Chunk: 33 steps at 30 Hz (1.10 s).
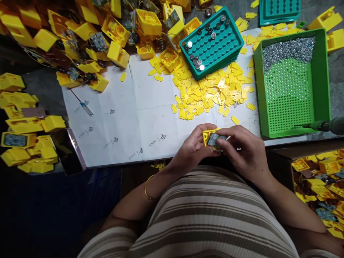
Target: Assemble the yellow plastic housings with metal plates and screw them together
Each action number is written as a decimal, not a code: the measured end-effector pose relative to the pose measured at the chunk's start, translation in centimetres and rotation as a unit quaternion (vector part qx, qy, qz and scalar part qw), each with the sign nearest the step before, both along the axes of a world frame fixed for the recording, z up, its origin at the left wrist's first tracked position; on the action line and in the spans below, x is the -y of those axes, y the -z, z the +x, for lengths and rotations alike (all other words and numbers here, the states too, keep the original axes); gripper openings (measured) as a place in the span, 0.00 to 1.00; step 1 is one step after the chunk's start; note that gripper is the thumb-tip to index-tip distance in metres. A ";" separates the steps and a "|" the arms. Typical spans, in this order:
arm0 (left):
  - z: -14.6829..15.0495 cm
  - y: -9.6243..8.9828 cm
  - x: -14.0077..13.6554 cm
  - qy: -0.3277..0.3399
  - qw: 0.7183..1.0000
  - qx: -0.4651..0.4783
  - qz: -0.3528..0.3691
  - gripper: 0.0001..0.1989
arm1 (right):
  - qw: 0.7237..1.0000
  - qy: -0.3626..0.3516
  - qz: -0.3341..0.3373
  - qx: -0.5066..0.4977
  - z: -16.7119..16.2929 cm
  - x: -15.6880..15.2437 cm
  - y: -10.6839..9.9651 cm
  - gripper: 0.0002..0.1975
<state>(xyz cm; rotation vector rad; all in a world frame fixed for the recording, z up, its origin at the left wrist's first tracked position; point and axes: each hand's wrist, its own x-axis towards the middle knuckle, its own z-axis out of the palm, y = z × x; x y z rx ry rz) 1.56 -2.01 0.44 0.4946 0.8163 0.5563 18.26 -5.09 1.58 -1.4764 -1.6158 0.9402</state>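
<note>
Close to my body, at the table's front edge, my left hand is closed round a small yellow plastic housing. My right hand pinches a grey block-like part between thumb and fingers, at the open face of the housing. The grey part sits tilted there; how deep it goes in is hidden by my fingers. Just beyond my hands lies a spread of small yellow plates.
A green basket of small metal screws stands right, with a power driver reaching over it. A teal tray holds button-like discs. Yellow housings pile up left. A screwdriver, a phone and a box of parts flank me.
</note>
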 end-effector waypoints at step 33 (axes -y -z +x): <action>-0.4 -0.5 -0.2 -0.015 0.998 -0.047 -0.027 0.18 | 0.990 -0.082 0.018 0.109 0.3 1.0 -1.6 0.08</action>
